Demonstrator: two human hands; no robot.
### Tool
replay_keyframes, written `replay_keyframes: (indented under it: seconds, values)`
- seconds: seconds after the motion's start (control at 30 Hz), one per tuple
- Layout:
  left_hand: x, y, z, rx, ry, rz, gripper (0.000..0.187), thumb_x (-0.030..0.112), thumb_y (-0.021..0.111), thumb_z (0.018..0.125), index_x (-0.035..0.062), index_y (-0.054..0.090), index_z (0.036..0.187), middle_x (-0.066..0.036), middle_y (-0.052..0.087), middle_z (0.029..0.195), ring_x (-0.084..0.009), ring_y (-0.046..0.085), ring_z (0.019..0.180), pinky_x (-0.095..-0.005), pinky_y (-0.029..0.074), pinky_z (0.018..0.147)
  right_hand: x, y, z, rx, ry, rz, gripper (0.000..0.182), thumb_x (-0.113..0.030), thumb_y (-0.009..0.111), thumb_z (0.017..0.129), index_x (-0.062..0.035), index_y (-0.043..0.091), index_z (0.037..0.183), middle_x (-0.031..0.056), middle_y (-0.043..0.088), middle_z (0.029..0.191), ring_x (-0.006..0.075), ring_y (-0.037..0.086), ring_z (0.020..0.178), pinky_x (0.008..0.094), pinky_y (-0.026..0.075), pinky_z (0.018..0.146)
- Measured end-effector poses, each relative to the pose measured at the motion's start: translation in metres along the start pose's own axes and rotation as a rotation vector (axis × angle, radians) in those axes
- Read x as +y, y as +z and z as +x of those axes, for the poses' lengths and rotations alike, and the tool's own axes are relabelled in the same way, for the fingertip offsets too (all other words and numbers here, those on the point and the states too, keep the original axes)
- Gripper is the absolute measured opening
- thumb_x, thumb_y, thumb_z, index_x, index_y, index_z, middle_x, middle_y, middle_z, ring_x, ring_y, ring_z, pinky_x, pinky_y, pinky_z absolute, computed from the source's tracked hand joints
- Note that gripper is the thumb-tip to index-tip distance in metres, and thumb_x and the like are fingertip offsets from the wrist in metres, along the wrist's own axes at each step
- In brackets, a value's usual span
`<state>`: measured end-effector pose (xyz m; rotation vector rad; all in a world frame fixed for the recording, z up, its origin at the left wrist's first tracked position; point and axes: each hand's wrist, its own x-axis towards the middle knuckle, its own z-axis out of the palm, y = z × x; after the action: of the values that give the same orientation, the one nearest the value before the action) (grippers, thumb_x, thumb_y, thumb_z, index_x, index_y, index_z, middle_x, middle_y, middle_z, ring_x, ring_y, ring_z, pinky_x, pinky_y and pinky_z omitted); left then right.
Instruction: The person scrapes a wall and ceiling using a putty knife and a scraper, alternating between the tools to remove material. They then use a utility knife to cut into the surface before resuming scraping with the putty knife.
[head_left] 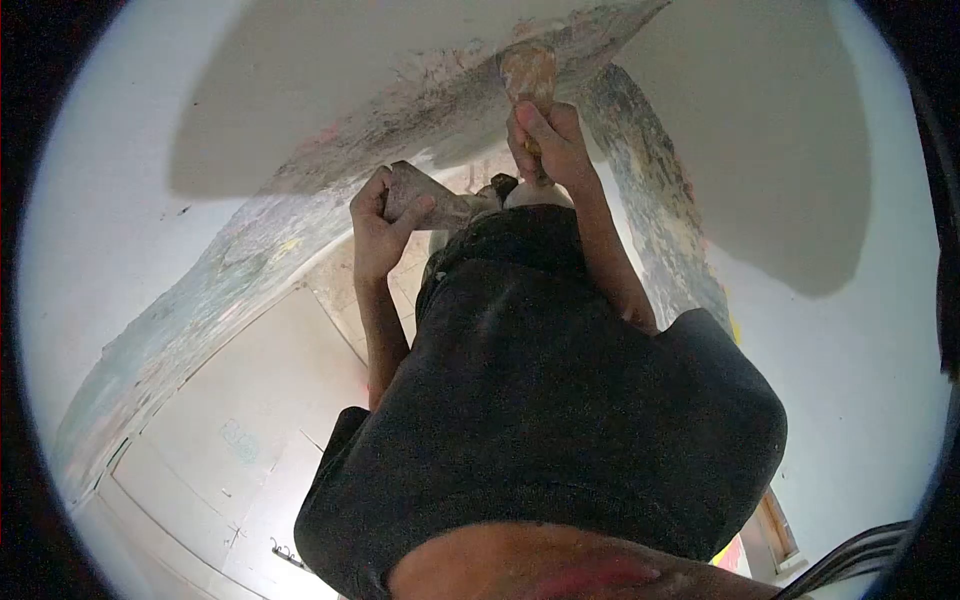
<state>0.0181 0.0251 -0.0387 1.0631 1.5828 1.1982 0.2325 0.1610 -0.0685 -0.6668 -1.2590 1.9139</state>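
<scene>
My right hand (547, 140) is raised and shut around the wooden handle of a scraper (528, 72). Its blade end rests against a rough, bare grey band (420, 110) that runs between smooth white plastered areas (300, 70). Lower and to the left, my left hand (375, 225) grips a flat, plaster-smeared trowel (440, 205), holding it level near my chest. My dark shirt (540, 400) fills the middle of the view and hides whatever lies behind it.
The bare band curves down the left side (200, 290) and the right side (660, 210) like an arch. A white panelled surface (230, 430) lies at the lower left. A wooden frame (778, 530) and dark cables (860, 560) sit at the lower right.
</scene>
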Motion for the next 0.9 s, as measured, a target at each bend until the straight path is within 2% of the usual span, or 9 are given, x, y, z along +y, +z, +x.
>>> replay_keyframes:
  seconds: [0.13, 0.23, 0.33, 0.43, 0.47, 0.57, 0.7, 0.8, 0.9]
  values:
    - [0.006, 0.001, 0.0, 0.026, -0.028, 0.071, 0.022, 0.007, 0.075, 0.079, 0.0022, 0.054, 0.086, -0.002, 0.058, 0.079, -0.0079, 0.054, 0.072, -0.0253, 0.047, 0.064, -0.008, 0.002, 0.002, 0.002, -0.006, -0.029, 0.043, -0.036, 0.045, 0.1, -0.0067, 0.049, 0.069, 0.0025, 0.047, 0.048, 0.0099, 0.044, 0.036, 0.0253, 0.036, 0.036]
    - [0.006, 0.005, 0.0, 0.018, 0.0, 0.009, 0.022, 0.007, 0.075, 0.08, 0.0026, 0.054, 0.086, -0.001, 0.058, 0.079, -0.008, 0.055, 0.072, -0.0254, 0.047, 0.065, -0.009, 0.0, 0.002, -0.022, 0.03, -0.068, 0.043, -0.036, 0.045, 0.101, -0.0069, 0.048, 0.069, 0.0025, 0.047, 0.048, 0.0096, 0.044, 0.036, 0.0255, 0.035, 0.035]
    - [0.007, 0.006, 0.001, 0.027, -0.022, 0.058, 0.023, 0.008, 0.076, 0.079, 0.0025, 0.055, 0.086, -0.002, 0.059, 0.08, -0.0086, 0.056, 0.073, -0.0257, 0.048, 0.066, -0.028, 0.012, 0.0, -0.034, -0.02, -0.03, 0.042, -0.035, 0.046, 0.1, -0.0075, 0.05, 0.068, 0.0011, 0.045, 0.047, 0.009, 0.042, 0.035, 0.0253, 0.034, 0.035]
    - [0.002, 0.004, 0.003, 0.018, 0.015, 0.082, 0.025, 0.01, 0.077, 0.078, 0.0021, 0.054, 0.085, -0.002, 0.058, 0.079, -0.0089, 0.056, 0.073, -0.0256, 0.048, 0.065, 0.002, 0.003, 0.006, 0.002, 0.017, -0.067, 0.042, -0.035, 0.047, 0.099, -0.0071, 0.05, 0.068, 0.0006, 0.044, 0.047, 0.009, 0.043, 0.036, 0.0254, 0.034, 0.035]
    - [-0.001, 0.003, 0.005, 0.032, 0.033, 0.092, 0.025, 0.01, 0.077, 0.078, 0.0019, 0.054, 0.085, -0.002, 0.058, 0.078, -0.0089, 0.055, 0.073, -0.0255, 0.048, 0.064, 0.004, 0.003, 0.002, -0.007, -0.044, -0.057, 0.041, -0.034, 0.047, 0.1, -0.007, 0.049, 0.068, 0.0003, 0.045, 0.048, 0.0092, 0.043, 0.036, 0.0259, 0.035, 0.035]
    - [0.005, 0.002, 0.003, 0.048, -0.044, -0.001, 0.025, 0.011, 0.077, 0.078, 0.0016, 0.054, 0.084, -0.001, 0.057, 0.076, -0.009, 0.054, 0.072, -0.0252, 0.046, 0.064, -0.003, 0.004, 0.001, -0.007, 0.013, -0.031, 0.04, -0.033, 0.047, 0.099, -0.0064, 0.051, 0.069, 0.0005, 0.046, 0.048, 0.009, 0.044, 0.036, 0.0263, 0.036, 0.035]
    - [-0.002, -0.004, 0.003, 0.014, -0.001, 0.057, 0.029, 0.014, 0.079, 0.077, 0.0033, 0.055, 0.091, -0.001, 0.059, 0.083, -0.0111, 0.057, 0.078, -0.0266, 0.049, 0.071, -0.003, 0.004, 0.003, 0.041, 0.067, -0.032, 0.043, -0.033, 0.048, 0.099, -0.0067, 0.05, 0.066, 0.0009, 0.046, 0.048, 0.0087, 0.043, 0.035, 0.0262, 0.035, 0.034]
    - [0.006, 0.001, 0.001, 0.047, -0.02, -0.029, 0.028, 0.014, 0.079, 0.077, 0.0039, 0.055, 0.089, 0.0, 0.058, 0.082, -0.0103, 0.056, 0.077, -0.0263, 0.048, 0.07, -0.013, 0.01, 0.003, 0.008, 0.008, -0.037, 0.044, -0.033, 0.047, 0.1, -0.0067, 0.049, 0.065, 0.0008, 0.046, 0.047, 0.0089, 0.042, 0.035, 0.026, 0.034, 0.033]
    - [0.014, 0.0, 0.001, 0.025, -0.023, 0.089, 0.024, 0.009, 0.076, 0.079, 0.0009, 0.056, 0.088, -0.004, 0.061, 0.081, -0.0108, 0.058, 0.075, -0.0275, 0.05, 0.066, -0.023, 0.011, 0.006, -0.052, -0.032, 0.007, 0.042, -0.032, 0.048, 0.1, -0.0062, 0.05, 0.067, 0.0008, 0.046, 0.047, 0.0087, 0.042, 0.034, 0.026, 0.033, 0.032]
